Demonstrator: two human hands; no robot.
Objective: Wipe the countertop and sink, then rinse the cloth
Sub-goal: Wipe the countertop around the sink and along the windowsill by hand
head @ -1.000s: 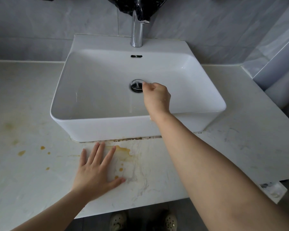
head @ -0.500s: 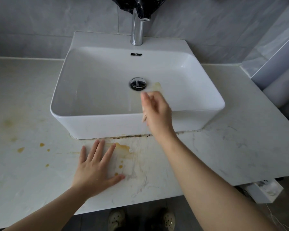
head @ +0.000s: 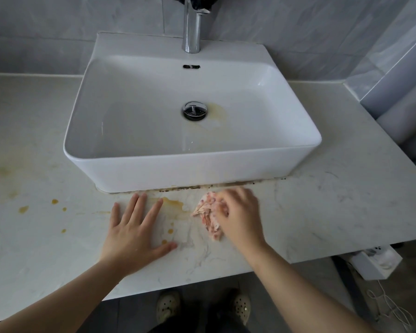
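A white rectangular sink stands on a pale marble countertop, with a yellowish stain by its drain. In front of the sink, my right hand is closed on a crumpled pink-patterned cloth that rests against the counter. An orange-brown spill lies just left of the cloth. My left hand lies flat on the counter, fingers spread, holding nothing. Small orange drops dot the counter farther left.
A chrome tap rises behind the sink against a grey tiled wall. Dark grime runs along the sink's front base. A white power strip with cables sits below the counter's right edge. My shoes show under the front edge.
My right hand has come out of the sink basin, from near the drain, down to the counter in front, and the cloth now shows in it. My left hand has stayed flat.
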